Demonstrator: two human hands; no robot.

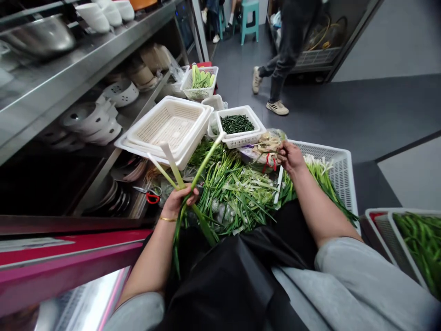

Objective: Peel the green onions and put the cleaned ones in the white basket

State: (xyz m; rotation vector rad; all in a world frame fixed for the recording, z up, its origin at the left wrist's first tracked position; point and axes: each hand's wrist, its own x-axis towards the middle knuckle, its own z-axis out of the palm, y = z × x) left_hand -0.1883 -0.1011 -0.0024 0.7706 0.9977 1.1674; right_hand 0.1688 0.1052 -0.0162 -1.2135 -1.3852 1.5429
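Note:
My left hand point(182, 198) is closed around a few green onions point(206, 161), their pale thick ends pointing up and away and their green leaves hanging below the fist. My right hand point(290, 156) is raised above the pile, fingers pinched on what looks like a thin green leaf strand point(263, 156) trailing to the left. Below and between the hands spreads a heap of loose green onions and trimmed leaves point(248, 193), with some clear plastic among them. More green onions with white ends point(319, 168) lie in a white plastic basket point(344, 172) by my right forearm.
Stacked white baskets point(138, 133) stand ahead on the left, beside a basket of dark green cut pieces point(237, 124). Red-handled scissors point(153, 196) lie near the metal shelf point(103, 43). A person point(282, 55) walks on the floor ahead. Green vegetables point(422, 243) fill a basket at right.

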